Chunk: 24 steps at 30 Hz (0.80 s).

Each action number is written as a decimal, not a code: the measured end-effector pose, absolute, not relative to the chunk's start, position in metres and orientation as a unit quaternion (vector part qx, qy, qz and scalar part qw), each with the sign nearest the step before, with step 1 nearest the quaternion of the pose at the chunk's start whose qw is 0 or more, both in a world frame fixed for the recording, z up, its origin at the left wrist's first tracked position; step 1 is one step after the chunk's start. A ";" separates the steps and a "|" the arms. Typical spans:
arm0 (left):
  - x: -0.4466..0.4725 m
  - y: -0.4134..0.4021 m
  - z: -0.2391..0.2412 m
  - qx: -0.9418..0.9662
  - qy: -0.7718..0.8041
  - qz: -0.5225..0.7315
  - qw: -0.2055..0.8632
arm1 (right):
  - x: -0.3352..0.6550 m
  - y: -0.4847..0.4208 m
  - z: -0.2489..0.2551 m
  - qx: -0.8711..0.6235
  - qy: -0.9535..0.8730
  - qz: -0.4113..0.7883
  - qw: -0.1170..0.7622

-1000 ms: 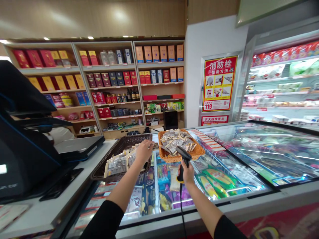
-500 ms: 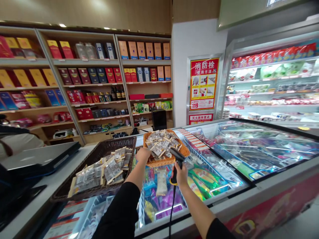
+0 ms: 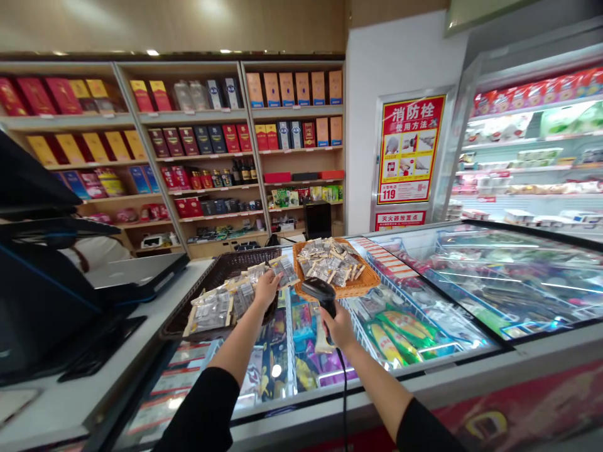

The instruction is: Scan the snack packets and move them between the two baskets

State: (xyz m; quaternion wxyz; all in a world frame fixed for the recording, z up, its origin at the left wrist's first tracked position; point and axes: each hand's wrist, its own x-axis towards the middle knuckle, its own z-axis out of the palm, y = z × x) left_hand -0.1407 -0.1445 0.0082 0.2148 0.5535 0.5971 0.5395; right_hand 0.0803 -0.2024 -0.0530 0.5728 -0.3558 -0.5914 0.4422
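Note:
My right hand point(image 3: 340, 326) is wrapped round the grip of a black handheld barcode scanner point(image 3: 319, 290), its cable hanging down past the freezer's front edge. The fingers of my left hand point(image 3: 267, 290) close on a small clear packet point(image 3: 284, 270) with a pale edge strip, held over the right side of a dark brown woven basket point(image 3: 188, 295). Several similar packets point(image 3: 211, 312) lie in that basket. To the right stands an orange woven basket point(image 3: 365, 285), heaped with more packets point(image 3: 330, 258). The scanner's head is just in front of this basket, pointing toward the held packet.
Both baskets rest on a glass-topped chest freezer point(image 3: 464, 370) full of bagged goods. A counter point(image 3: 113, 351) with a dark terminal point(image 3: 42, 301) runs along the left. Shelves point(image 3: 207, 166) of boxes line the back wall, and a lit fridge point(image 3: 532, 150) stands at the right.
My left hand has moved left from the orange basket to the dark basket, now with a packet in it. The scanner has turned toward the left. The view has swung left.

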 end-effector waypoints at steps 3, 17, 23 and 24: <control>-0.137 -0.148 0.008 0.580 0.585 0.531 0.200 | 0.074 -0.210 -0.054 -0.364 -0.621 0.402 0.566; -0.136 -0.148 0.006 0.594 0.587 0.517 0.189 | 0.077 -0.209 -0.061 -0.377 -0.627 0.394 0.557; -0.132 -0.149 0.004 0.602 0.581 0.518 0.179 | 0.077 -0.205 -0.068 -0.337 -0.556 0.468 0.598; -0.130 -0.151 0.006 0.606 0.580 0.517 0.171 | 0.078 -0.203 -0.069 -0.332 -0.533 0.482 0.611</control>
